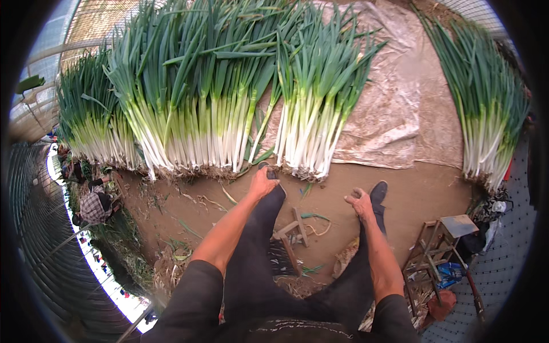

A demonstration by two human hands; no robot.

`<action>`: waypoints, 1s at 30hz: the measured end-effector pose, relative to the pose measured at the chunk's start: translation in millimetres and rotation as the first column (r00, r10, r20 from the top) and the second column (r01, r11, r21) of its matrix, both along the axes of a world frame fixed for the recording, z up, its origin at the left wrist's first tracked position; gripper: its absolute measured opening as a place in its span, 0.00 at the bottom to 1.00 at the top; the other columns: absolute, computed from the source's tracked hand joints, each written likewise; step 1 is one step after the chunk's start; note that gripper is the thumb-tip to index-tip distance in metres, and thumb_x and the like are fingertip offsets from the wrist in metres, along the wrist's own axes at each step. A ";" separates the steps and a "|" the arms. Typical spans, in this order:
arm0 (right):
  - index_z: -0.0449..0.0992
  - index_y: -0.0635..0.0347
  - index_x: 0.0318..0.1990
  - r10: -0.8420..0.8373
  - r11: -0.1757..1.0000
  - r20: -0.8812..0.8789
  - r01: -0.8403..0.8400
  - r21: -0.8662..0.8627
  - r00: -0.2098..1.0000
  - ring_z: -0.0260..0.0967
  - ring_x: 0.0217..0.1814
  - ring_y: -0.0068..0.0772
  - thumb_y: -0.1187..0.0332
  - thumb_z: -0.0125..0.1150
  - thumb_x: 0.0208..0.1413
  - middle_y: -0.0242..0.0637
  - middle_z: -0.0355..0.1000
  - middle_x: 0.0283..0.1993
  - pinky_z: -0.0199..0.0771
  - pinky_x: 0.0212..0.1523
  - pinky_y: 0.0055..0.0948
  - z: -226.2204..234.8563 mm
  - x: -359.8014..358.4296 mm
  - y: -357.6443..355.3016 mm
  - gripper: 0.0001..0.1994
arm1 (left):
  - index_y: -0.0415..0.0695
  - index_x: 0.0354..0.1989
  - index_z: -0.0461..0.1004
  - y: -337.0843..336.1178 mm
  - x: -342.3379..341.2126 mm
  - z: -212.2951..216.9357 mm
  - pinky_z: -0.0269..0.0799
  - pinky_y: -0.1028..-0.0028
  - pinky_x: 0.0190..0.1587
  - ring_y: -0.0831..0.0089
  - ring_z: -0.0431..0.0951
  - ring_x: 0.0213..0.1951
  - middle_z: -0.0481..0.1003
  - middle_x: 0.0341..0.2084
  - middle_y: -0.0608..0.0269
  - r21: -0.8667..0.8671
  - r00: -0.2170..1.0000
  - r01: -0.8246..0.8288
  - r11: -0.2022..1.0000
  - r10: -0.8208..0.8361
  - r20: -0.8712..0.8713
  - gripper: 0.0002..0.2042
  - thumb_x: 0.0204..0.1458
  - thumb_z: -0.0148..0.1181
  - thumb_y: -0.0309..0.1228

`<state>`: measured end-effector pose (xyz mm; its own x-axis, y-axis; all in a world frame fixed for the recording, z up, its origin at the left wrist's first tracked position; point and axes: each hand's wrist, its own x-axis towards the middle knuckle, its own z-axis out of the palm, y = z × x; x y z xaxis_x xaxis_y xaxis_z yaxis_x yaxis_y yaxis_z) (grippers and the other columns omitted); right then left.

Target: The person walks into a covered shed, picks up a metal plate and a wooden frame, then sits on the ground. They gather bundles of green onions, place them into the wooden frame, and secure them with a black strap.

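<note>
My left hand (265, 183) hangs over my left shoe with its fingers curled in; whether anything is inside them cannot be made out. To its right, my right hand (359, 203) is beside my right shoe (378, 193), thumb and forefinger apart and nothing visible between them. Just ahead of my hands stands a bundle of long green onions (311, 117), white stalks and rooty ends toward me. A wider row of green onions (200, 120) lines the left, its roots along the bare soil. Another bundle of green onions (489, 114) is at the far right.
A pale, dirt-stained sheet (394, 108) lies between the bundles. Between my legs is a low wooden frame (293, 228) with a dark mesh part. A wooden stool (440, 240) stands at right, near a reddish cloth (441, 306). Another person (96, 203) crouches far left.
</note>
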<state>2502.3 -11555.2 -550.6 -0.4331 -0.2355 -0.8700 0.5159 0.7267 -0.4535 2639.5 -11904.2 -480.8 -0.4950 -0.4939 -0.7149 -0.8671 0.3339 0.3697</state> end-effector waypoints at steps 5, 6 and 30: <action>0.61 0.77 0.57 0.040 0.999 -0.083 -0.043 -0.031 0.996 0.66 0.58 0.47 0.60 0.71 0.36 0.61 0.66 0.55 0.67 0.57 0.36 -115.4 36.2 -88.9 0.41 | 0.34 0.45 0.70 -85.7 47.4 -115.3 0.69 0.56 0.45 0.45 0.75 0.42 0.74 0.34 0.36 -0.163 0.998 -0.021 0.986 0.029 0.051 0.21 0.39 0.56 0.29; 0.61 0.77 0.57 0.042 0.999 -0.106 -0.044 -0.016 0.993 0.66 0.59 0.47 0.61 0.71 0.35 0.61 0.66 0.55 0.67 0.57 0.36 -141.0 39.7 -95.4 0.42 | 0.34 0.45 0.70 -94.5 50.4 -139.2 0.69 0.56 0.46 0.44 0.75 0.42 0.74 0.35 0.36 -0.198 0.999 -0.029 0.980 0.032 0.013 0.21 0.39 0.56 0.28; 0.72 0.67 0.48 -0.308 0.931 0.098 0.321 -0.174 0.946 0.74 0.41 0.32 0.65 0.73 0.38 0.42 0.76 0.42 0.75 0.45 0.32 -247.7 31.3 -163.8 0.27 | 0.36 0.55 0.63 -103.1 5.7 -309.4 0.69 0.65 0.50 0.66 0.73 0.46 0.72 0.45 0.57 0.613 0.888 -0.409 0.676 0.451 0.095 0.25 0.50 0.59 0.33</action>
